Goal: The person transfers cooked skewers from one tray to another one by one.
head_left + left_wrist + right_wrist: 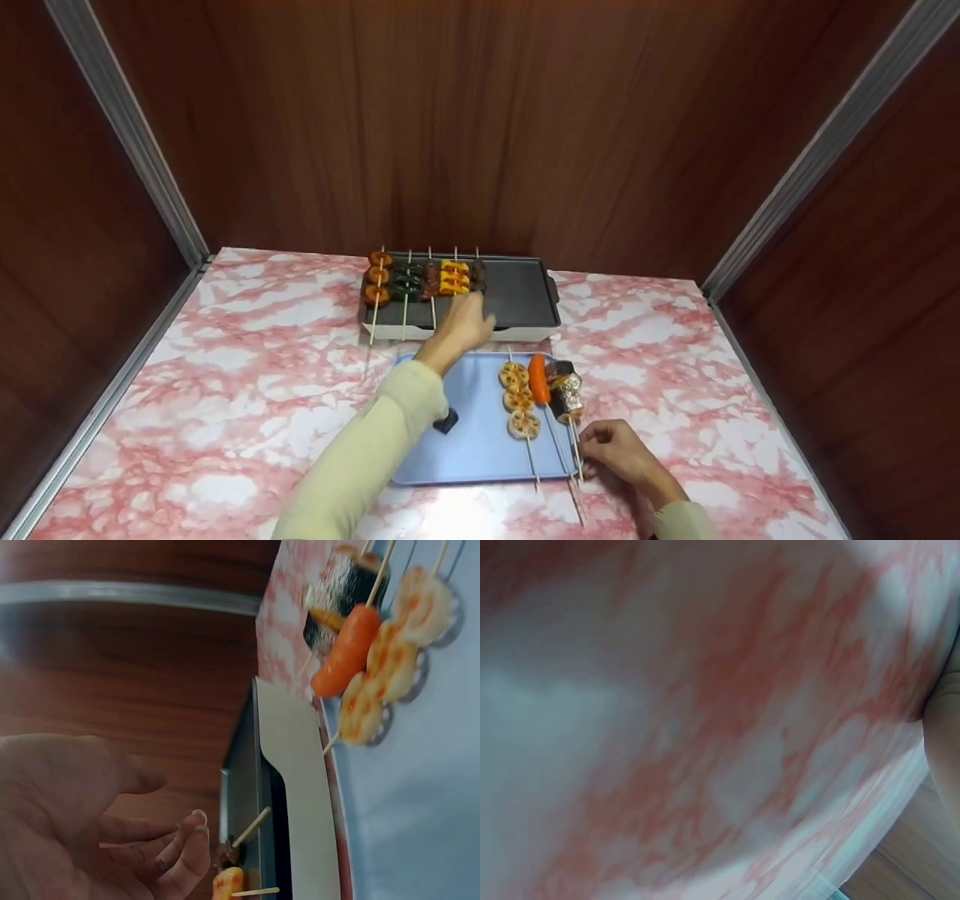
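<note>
Head view: light food sticks, best held by the bare wood

The left hand was over the near edge of the grill, next to the dark brown food stick. That stick lay on the grill, last on the right in a row of five, just right of the yellow food stick. The left wrist view showed the thumb apart from the bent fingers, with nothing between them. The right hand was bent close by the near ends of the wood sticks at the right of the blue tray. I could not tell if it pinched one or just sat beside it.

The dark brown food stick was likely light, its wood stiff but thin. Its food looked lumpy and maybe slippery, so the bare near end seemed the best place to pinch. Held there, the food end might dip or roll.

On the tray, the lotus slices looked flat and might break if squeezed. The orange sausage looked smooth and might slip. The silver and dark roll looked fat, perhaps the heaviest.
</note>
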The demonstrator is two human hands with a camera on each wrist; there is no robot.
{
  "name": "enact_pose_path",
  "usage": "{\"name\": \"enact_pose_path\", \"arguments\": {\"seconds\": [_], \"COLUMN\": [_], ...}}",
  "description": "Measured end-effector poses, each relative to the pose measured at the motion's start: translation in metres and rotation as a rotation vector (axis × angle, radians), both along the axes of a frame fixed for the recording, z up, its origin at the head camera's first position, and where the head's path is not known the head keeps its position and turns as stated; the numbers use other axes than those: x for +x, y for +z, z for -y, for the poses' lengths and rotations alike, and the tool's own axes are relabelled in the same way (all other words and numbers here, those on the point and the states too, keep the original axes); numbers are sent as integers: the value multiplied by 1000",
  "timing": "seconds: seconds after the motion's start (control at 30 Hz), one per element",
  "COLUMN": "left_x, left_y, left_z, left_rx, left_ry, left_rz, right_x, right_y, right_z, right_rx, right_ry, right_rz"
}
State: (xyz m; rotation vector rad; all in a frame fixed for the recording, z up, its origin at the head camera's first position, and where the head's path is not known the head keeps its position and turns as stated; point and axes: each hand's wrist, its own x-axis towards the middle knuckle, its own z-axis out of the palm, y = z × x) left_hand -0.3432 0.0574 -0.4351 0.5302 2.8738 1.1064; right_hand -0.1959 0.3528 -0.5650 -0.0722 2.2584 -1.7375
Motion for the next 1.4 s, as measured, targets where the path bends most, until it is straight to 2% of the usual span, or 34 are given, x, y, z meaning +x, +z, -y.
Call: {"name": "enact_pose_path", "arguments": {"seconds": [0.17,0.33,0.5,0.7,0.83,0.87,1.07,1.13,1.3,1.4], "left_x": [-24,-39,-47,-53,-52,-54,-47,-42,-33,-25], "left_y": [-2,-11,-18,-27,-28,-32,-21,-13,-2,1], "left_z": [-11,-27,-37,-37,-34,-35,-29,-26,-18,-11], "left_rx": [-15,-91,-122,-68,-14,-6,45,50,51,86], "left_ry": [109,188,257,292,297,295,234,216,182,131], "left_rz": [121,153,154,155,165,152,197,226,234,243], "right_x": [-2,-1,-1,0,-1,-1,-2,-2,-1,0], "right_y": [1,0,-3,-2,-3,-3,-2,-2,-2,-1], "right_z": [1,1,0,1,-1,-2,-3,-3,-2,-2], "right_rx": [16,-14,-35,-19,-9,-10,-34,-38,-48,-47], "right_ry": [-11,-14,-1,-12,-8,-8,-12,-9,5,14], "right_rz": [-11,-15,-38,-37,-41,-39,-20,-24,-28,-21]}}
